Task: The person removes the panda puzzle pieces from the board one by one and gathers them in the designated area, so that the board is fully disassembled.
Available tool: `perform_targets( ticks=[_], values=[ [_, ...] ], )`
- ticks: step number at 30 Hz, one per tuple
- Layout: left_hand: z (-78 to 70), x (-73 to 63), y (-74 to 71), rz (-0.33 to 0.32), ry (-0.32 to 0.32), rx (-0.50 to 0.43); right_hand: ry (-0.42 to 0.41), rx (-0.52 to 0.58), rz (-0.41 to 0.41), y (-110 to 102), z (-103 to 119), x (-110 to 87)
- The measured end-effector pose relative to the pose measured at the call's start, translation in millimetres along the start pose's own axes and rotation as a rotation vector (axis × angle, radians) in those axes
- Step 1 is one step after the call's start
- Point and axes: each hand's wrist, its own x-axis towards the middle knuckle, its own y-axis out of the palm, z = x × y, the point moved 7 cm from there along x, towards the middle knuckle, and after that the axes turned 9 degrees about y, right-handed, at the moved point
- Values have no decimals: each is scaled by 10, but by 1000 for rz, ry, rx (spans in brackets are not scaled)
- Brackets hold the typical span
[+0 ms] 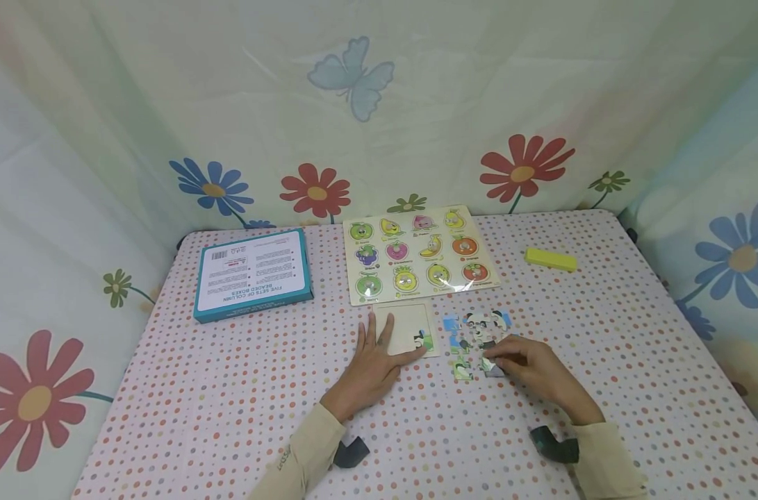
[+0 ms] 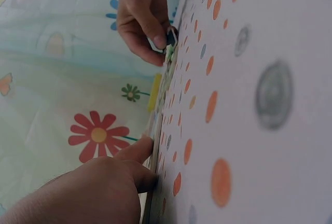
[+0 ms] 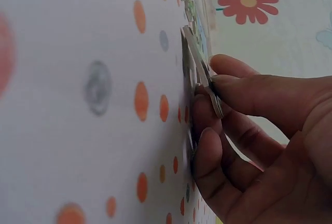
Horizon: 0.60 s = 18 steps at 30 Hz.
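My left hand (image 1: 369, 371) rests with fingers spread on a small wooden puzzle tray (image 1: 404, 321). One panda puzzle piece (image 1: 426, 339) lies in the tray's near right corner, beside the left thumb. To the right, my right hand (image 1: 535, 368) pinches a jigsaw piece (image 3: 197, 58) between thumb and fingers; the right wrist view shows it tilted, one edge raised off the tablecloth. Several loose panda pieces (image 1: 477, 325) lie close together between the tray and the right hand. Part of the held piece is hidden by the fingers.
Behind the tray lies a fruit peg board (image 1: 416, 238). A teal-edged box (image 1: 253, 274) sits at the back left, and a yellow block (image 1: 550, 260) at the back right. The table has a dotted cloth (image 1: 228, 389), with a flowered curtain (image 1: 241, 90) behind.
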Motion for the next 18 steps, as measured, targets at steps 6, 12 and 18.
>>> perform_targets(
  ticks=[6, 12, 18],
  values=[
    [5, -2, 0, 6, -4, -1, 3, -33, -34, 3, 6, -10],
    [4, 1, -2, 7, -2, 5, 24, -69, -54, 2, -1, 6],
    [1, -2, -14, -1, 8, 5, 10, -93, -65, 8, -11, 6]
  ],
)
